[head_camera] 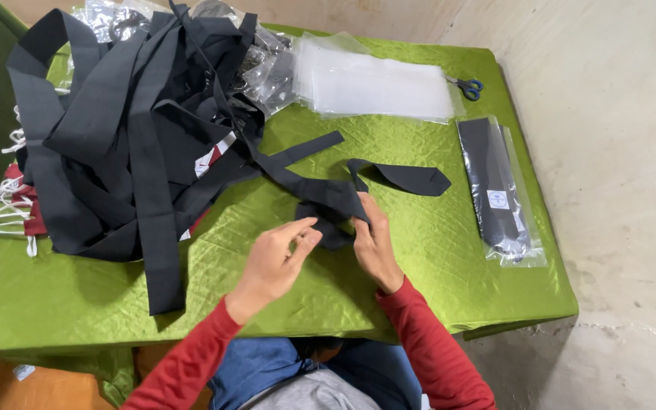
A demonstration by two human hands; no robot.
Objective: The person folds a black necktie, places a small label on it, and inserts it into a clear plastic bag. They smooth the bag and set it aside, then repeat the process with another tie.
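Note:
A black necktie (400, 176) lies across the green tablecloth (419, 243), its wide pointed end to the right. My right hand (374, 243) pinches the tie's folded middle part. My left hand (279, 258) hovers just left of that fold, thumb and fingers curled near the cloth; whether it touches the tie I cannot tell. Both arms wear red sleeves.
A big heap of black ties (127, 129) fills the table's left half. A stack of clear plastic bags (377, 80) and blue-handled scissors (468, 87) lie at the back. One bagged black tie (499, 190) rests at the right edge. White strings (9, 201) hang at the left.

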